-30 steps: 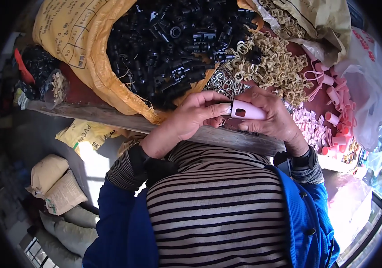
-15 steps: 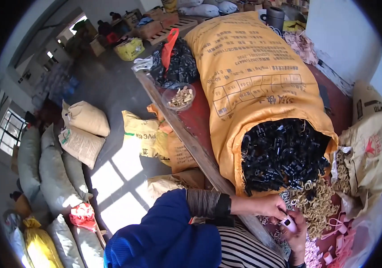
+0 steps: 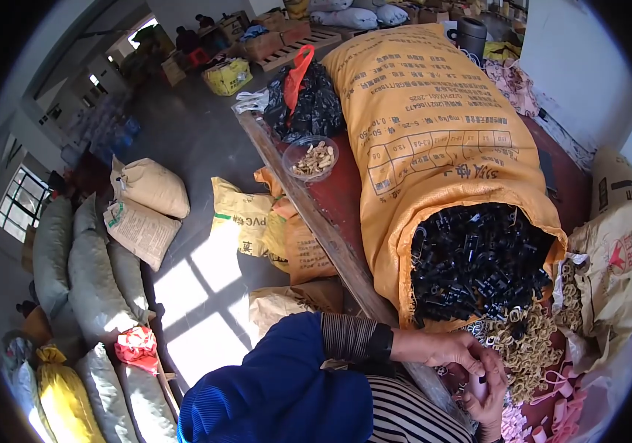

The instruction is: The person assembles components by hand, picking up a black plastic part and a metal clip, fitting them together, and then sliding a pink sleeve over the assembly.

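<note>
My right hand (image 3: 487,402) holds a small pink plastic piece (image 3: 476,385) with a dark spot on it, fingers wrapped round its sides. From the left, my left hand (image 3: 452,349) reaches over it, its fingertips pressed together by the piece's upper end and touching the right fingers. What the left fingertips pinch is hidden. Just beyond the hands lies a large orange woven sack (image 3: 434,111), its mouth full of black plastic parts (image 3: 478,258). Next to my hands spreads a heap of tan ring-like parts (image 3: 530,343), with pink parts (image 3: 563,413) at the lower right.
A wooden plank edge (image 3: 316,214) runs along the red surface's left side. On that surface stand a clear bowl (image 3: 310,159) of tan pieces and a black plastic bag (image 3: 305,103). A beige sack (image 3: 611,266) leans at right. Several full sacks (image 3: 98,288) line the left floor.
My left fingers have moved right and closed in over the pink piece's upper end, meeting the right fingers. The pink piece has turned more upright. The whole view has shifted slightly.
</note>
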A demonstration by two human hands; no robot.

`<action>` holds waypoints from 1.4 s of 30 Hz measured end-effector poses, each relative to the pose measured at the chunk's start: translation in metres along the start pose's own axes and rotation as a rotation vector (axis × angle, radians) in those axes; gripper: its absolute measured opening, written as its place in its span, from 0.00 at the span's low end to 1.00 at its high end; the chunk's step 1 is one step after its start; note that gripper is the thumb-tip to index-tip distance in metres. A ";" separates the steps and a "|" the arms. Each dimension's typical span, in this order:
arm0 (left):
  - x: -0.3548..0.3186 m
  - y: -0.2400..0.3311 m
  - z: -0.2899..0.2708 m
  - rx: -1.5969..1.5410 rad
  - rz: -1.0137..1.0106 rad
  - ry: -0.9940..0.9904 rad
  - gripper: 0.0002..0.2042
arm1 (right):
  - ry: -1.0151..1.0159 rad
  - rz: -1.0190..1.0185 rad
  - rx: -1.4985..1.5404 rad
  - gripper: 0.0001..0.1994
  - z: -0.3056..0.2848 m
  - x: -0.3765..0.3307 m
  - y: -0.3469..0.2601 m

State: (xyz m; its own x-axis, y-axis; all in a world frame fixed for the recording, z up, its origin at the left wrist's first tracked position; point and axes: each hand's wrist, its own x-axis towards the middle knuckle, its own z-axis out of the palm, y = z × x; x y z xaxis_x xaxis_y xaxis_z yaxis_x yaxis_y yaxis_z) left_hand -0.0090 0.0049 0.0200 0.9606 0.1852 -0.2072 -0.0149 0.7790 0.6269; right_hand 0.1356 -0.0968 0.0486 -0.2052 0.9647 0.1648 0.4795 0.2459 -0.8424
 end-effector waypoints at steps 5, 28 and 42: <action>0.002 0.003 0.001 -0.080 0.005 0.007 0.20 | 0.126 0.068 -0.045 0.39 -0.002 0.012 -0.006; 0.006 -0.001 0.007 -0.181 0.056 0.000 0.24 | 0.316 0.018 -0.014 0.19 -0.002 0.019 -0.012; 0.030 0.039 -0.034 2.042 0.737 0.424 0.19 | 0.966 1.494 -1.936 0.20 -0.143 -0.365 -0.122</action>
State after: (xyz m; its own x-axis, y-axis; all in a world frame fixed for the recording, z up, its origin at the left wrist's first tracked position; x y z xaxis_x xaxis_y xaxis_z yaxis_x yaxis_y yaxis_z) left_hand 0.0101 0.0611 0.0130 0.8193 0.3675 0.4402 0.2569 -0.9215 0.2911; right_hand 0.2740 -0.4657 0.1644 0.6834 0.1723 0.7094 -0.1610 -0.9123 0.3767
